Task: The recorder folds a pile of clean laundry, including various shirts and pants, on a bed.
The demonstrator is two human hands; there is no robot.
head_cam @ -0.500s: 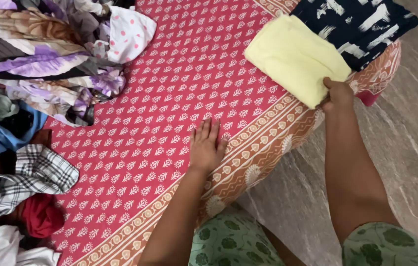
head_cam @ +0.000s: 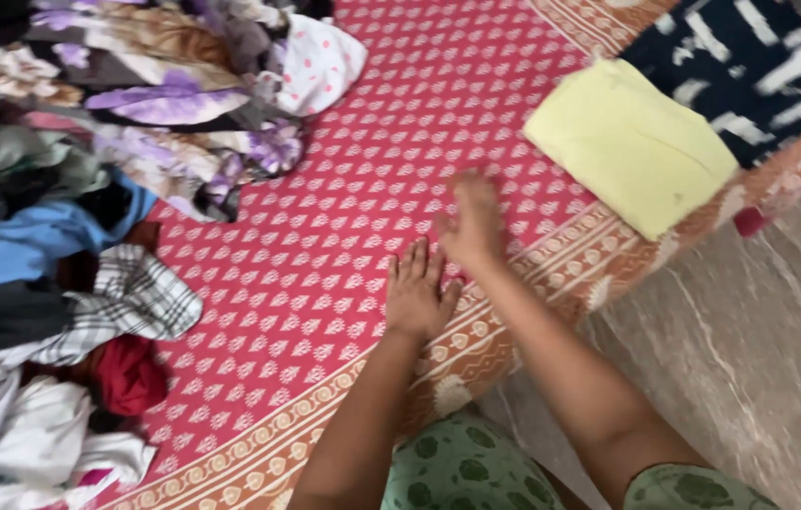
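The left hand (head_cam: 417,291) lies flat, palm down, fingers spread, on the red patterned bedsheet (head_cam: 344,236), holding nothing. The right hand (head_cam: 473,219), at its one o'clock, is blurred; it seems open and empty above the sheet. The folded yellow cloth (head_cam: 629,144) rests at two o'clock, well apart from both, beside a navy patterned cloth (head_cam: 750,66). A heap of clothes (head_cam: 70,189) fills nine o'clock.
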